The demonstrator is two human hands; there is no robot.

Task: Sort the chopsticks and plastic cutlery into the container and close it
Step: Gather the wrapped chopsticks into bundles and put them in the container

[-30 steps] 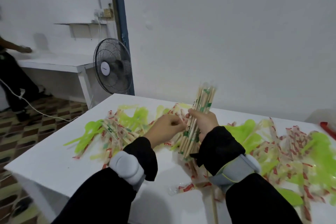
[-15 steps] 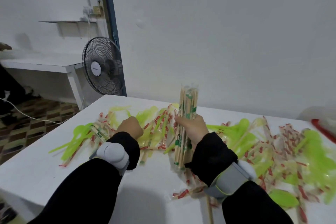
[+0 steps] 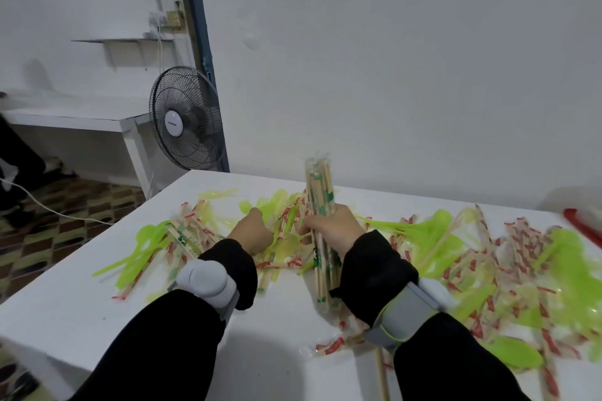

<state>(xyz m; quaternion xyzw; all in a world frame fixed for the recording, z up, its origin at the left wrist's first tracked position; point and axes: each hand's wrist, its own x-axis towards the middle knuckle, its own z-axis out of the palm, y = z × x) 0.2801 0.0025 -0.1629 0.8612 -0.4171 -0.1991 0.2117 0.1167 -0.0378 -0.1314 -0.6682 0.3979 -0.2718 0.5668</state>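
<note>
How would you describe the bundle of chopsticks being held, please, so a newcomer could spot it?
On the white table, look mid-way along the litter of cutlery. The bundle of chopsticks stands upright in the right hand; everything around it lies flat.

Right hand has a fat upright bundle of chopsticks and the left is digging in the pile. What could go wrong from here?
1. The right hand grips the bundle of wrapped chopsticks only near its middle; a thick bundle may splay or shed sticks from that grip.
2. The left hand reaches into mixed green cutlery and red-striped packets, so it could grab the wrong kind.
3. One bare stick lies at the near table edge and could get knocked off.
</note>
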